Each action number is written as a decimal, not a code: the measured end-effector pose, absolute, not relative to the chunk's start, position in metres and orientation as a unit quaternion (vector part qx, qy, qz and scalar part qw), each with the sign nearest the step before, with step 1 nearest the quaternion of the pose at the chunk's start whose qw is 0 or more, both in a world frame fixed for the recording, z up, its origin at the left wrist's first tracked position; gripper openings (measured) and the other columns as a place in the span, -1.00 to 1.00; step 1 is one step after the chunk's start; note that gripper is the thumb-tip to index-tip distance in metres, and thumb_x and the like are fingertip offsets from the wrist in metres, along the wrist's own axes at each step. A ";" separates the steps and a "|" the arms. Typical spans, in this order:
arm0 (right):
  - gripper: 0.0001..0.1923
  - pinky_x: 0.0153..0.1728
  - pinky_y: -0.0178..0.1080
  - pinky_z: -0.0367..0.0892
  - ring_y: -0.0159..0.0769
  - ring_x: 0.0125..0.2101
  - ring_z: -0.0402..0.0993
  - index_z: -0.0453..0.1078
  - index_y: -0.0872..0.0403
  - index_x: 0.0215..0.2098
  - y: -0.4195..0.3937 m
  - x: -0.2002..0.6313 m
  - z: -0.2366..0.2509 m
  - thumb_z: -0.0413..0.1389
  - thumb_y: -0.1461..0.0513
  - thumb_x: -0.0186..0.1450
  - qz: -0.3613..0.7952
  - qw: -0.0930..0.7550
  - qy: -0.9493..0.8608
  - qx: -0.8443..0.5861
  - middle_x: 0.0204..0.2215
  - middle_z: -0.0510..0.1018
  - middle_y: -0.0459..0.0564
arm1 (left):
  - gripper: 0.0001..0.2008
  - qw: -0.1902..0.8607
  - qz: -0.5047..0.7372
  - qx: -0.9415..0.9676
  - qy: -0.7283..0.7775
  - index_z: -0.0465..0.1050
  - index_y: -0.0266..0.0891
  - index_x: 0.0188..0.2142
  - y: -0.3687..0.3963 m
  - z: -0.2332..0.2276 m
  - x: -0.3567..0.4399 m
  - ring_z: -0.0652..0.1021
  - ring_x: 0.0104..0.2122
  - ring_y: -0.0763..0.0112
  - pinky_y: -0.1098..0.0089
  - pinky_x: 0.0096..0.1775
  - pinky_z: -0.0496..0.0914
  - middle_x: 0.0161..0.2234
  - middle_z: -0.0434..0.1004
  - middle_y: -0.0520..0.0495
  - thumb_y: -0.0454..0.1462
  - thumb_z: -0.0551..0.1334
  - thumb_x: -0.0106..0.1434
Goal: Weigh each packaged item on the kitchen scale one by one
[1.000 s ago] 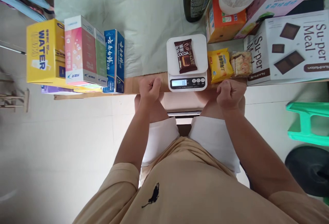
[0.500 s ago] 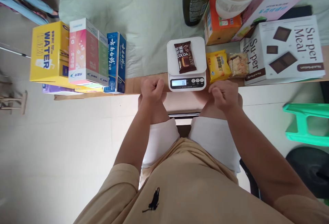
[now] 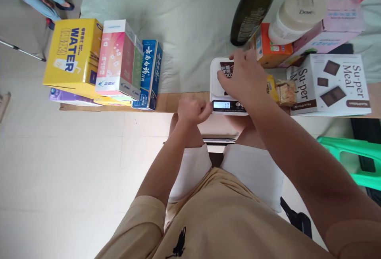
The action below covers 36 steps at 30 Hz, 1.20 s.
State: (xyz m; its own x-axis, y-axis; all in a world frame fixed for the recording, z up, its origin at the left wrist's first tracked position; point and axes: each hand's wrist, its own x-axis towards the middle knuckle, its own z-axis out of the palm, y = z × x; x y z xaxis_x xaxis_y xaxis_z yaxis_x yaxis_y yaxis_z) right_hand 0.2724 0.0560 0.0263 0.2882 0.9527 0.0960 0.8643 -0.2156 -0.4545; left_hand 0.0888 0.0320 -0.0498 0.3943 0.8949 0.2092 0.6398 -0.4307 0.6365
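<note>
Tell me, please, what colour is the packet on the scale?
Dark brown, with white lettering: the packet under the right hand, in the head view.

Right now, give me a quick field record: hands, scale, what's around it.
right hand: lies over the cocoa packet on the scale, grip hidden
left hand: closed fist at the table edge, holds nothing
scale: white, display lit
right of scale: yellow snack packet, Su-per Meal box
left side: yellow WATER box
</note>
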 end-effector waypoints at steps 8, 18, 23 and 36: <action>-0.52 0.05 0.17 0.42 0.04 0.04 0.40 0.44 0.04 0.01 0.065 0.267 0.007 0.36 0.16 0.14 0.090 0.196 -0.600 -0.770 0.07 0.39 0.22 | -0.47 0.238 0.237 0.820 0.463 0.31 -0.22 -0.70 0.030 -0.046 0.089 0.17 -0.62 0.43 0.28 -0.43 -0.06 -0.70 0.31 -0.11 0.00 0.11 0.32; -0.60 -0.02 -0.01 0.51 -0.16 -0.11 0.49 0.50 -0.03 -0.02 0.083 0.221 0.070 0.32 0.21 0.16 0.046 0.234 -0.669 -0.704 0.03 0.47 0.12 | -0.42 0.248 0.220 0.841 0.427 0.48 -0.22 -0.66 0.029 -0.042 0.087 0.31 -0.61 0.30 0.26 -0.45 -0.04 -0.70 0.33 -0.19 0.05 0.07 0.35; -0.62 0.07 -0.06 0.52 -0.24 -0.13 0.53 0.44 0.00 0.03 0.113 0.171 0.080 0.28 0.17 0.25 0.120 0.201 -0.659 -0.714 0.05 0.47 0.09 | -0.41 0.261 0.197 0.850 0.412 0.62 -0.23 -0.57 0.029 -0.039 0.085 0.39 -0.57 0.22 0.26 -0.44 0.02 -0.65 0.42 -0.23 0.02 0.05 0.38; -0.59 0.04 0.08 0.54 -0.19 -0.19 0.49 0.39 0.05 -0.20 0.148 0.123 0.009 0.41 0.04 0.15 0.316 0.228 -0.573 -0.721 -0.21 0.49 0.05 | -0.52 0.266 0.178 0.858 0.401 0.66 -0.23 -0.50 0.031 -0.040 0.084 0.45 -0.52 0.18 0.26 -0.45 0.06 -0.57 0.51 -0.23 0.04 0.17 0.29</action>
State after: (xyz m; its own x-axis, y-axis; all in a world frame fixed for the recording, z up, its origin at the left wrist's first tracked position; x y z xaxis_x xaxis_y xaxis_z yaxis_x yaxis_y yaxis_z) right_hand 0.1226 0.1484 0.0095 0.1441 0.9701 -0.1954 0.6819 -0.2404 -0.6908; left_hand 0.0843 0.0308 -0.0400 0.6141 0.7838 0.0929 0.5942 -0.5366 0.5991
